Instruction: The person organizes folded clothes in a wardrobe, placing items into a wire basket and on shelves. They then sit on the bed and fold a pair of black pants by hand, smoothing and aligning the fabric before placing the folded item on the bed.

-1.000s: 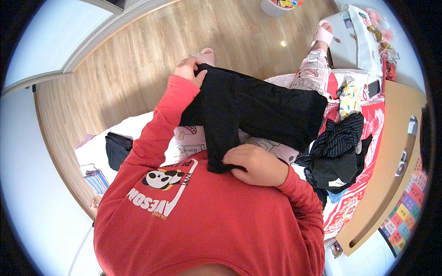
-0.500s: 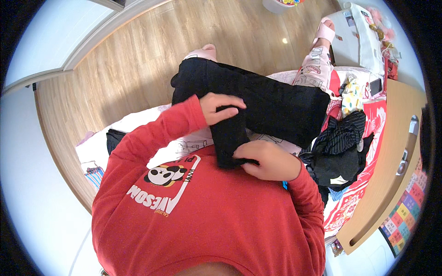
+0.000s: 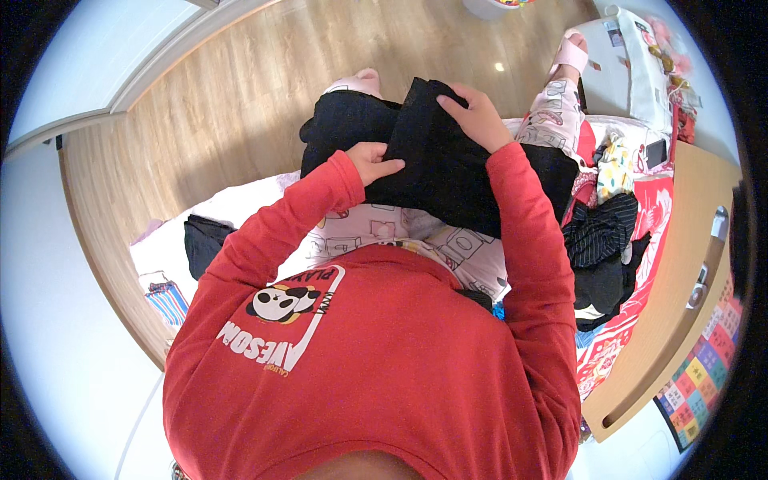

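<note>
Across my lap lies a black garment (image 3: 346, 124), spread wide over both thighs. A narrow strip of it, like a sleeve or a leg, is folded over so that its end points away from me. My right hand (image 3: 478, 120) grips the far end of this strip between thumb and fingers. Closer in, my left hand (image 3: 373, 163) pinches the strip's left edge near the fold. Whether the garment is trousers or a top cannot be made out.
To my right, dark clothes (image 3: 600, 240) lie heaped on the bed beside a yellow-patterned white cloth (image 3: 616, 168) and a phone (image 3: 657, 152). A folded black cloth (image 3: 206, 244) rests at my left. Beyond my feet are the wooden floor (image 3: 232, 120) and a white bin (image 3: 488, 8).
The narrow strip has swung from toward my body to away from me, over the garment. My right hand moved up and away with its end; my left hand shifted slightly nearer me.
</note>
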The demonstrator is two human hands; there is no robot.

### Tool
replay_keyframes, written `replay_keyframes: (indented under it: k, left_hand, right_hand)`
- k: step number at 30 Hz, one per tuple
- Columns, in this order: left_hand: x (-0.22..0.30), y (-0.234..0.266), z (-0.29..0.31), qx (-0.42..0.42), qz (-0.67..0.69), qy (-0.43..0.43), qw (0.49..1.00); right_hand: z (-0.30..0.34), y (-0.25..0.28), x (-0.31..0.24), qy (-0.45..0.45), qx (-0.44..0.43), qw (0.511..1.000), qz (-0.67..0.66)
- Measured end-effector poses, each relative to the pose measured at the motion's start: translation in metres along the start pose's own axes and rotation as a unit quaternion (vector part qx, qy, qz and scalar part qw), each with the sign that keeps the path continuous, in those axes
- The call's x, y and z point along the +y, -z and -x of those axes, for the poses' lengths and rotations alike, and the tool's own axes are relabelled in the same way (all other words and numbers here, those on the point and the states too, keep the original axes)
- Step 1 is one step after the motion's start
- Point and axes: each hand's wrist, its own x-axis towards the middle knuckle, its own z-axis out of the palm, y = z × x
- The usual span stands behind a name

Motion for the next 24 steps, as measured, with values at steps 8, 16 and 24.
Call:
replay_keyframes:
  k: [8,16,24]
  left_hand:
    - [-0.006,0.008,0.000,0.028,-0.062,0.106,0.992]
    - [-0.019,-0.004,0.002,0.070,0.082,0.019,0.994]
    - [0.006,0.005,0.014,0.055,-0.012,0.098,0.994]
  right_hand:
    - [0.001,-0.008,-0.006,-0.222,0.010,0.927,-0.302]
    - [0.060,-0.044,0.008,-0.342,0.005,0.902,-0.263]
    - [0.112,-0.072,0.009,-0.268,0.022,0.944,-0.191]
